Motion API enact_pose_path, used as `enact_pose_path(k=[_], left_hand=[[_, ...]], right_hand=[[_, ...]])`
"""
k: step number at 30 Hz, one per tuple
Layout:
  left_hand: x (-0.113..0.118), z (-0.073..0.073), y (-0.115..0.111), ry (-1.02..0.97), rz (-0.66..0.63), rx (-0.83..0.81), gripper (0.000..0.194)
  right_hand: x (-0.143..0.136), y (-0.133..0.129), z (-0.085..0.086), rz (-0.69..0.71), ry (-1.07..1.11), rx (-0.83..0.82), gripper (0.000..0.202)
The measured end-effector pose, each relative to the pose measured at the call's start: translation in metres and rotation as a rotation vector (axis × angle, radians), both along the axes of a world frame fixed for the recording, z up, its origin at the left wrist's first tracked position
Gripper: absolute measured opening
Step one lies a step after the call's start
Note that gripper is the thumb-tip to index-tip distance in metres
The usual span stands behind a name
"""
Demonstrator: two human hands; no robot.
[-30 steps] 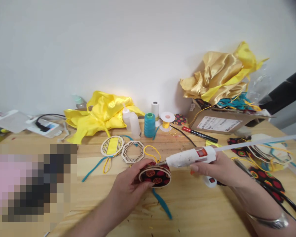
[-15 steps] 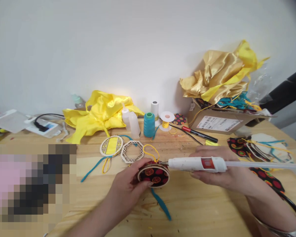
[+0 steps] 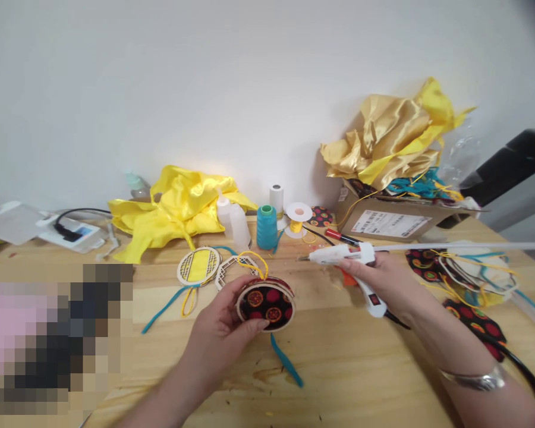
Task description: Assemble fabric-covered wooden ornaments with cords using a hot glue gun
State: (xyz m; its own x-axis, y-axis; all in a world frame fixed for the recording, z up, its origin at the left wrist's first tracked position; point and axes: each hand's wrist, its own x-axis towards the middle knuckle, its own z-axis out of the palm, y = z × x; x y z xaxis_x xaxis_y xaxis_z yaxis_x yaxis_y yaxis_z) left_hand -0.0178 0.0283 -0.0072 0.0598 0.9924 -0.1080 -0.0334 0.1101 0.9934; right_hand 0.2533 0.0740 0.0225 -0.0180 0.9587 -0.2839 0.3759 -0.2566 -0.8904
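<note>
My left hand (image 3: 232,318) pinches a round wooden-rimmed ornament (image 3: 266,304) faced with dark fabric in red and orange circles. A yellow cord loop (image 3: 257,261) stands at its top, and a teal ribbon (image 3: 286,361) trails from its bottom. To the right, my right hand (image 3: 378,276) is wrapped round the handle of a white glue gun (image 3: 361,264), a clear glue stick (image 3: 450,245) sticking out of its back. The gun's nozzle points left, apart from the ornament. Behind my left hand lie an octagonal wooden frame (image 3: 220,272), partly covered, and a round lattice piece (image 3: 199,266) with yellow cloth.
Yellow satin (image 3: 169,211), squeeze bottles (image 3: 238,229), a teal thread cone (image 3: 267,227) and a ribbon spool (image 3: 298,213) line the wall. A cardboard box (image 3: 383,217) holds gold cloth. Patterned fabric pieces (image 3: 477,324) lie at right, near a black cable (image 3: 528,377). The lower left is pixelated.
The glue gun has moved right and back, away from the ornament's top edge, and its handle now shows. My left hand and the ornament have shifted slightly left and up.
</note>
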Motion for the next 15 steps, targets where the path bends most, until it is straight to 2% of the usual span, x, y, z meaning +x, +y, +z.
enact_pose_path(k=[6, 9, 15], left_hand=[[-0.0011, -0.0007, 0.0013, -0.053, -0.021, 0.007, 0.054], [-0.0024, 0.0007, 0.0006, -0.074, -0.020, 0.014, 0.053], [-0.0034, 0.0035, -0.0003, -0.084, -0.026, 0.010, 0.054]], right_hand=[[-0.0061, 0.0057, -0.0075, 0.016, 0.157, -0.186, 0.044], [-0.0059, 0.0059, -0.0092, 0.017, 0.133, -0.197, 0.043], [-0.0065, 0.0045, -0.0019, 0.150, 0.014, -0.149, 0.036]])
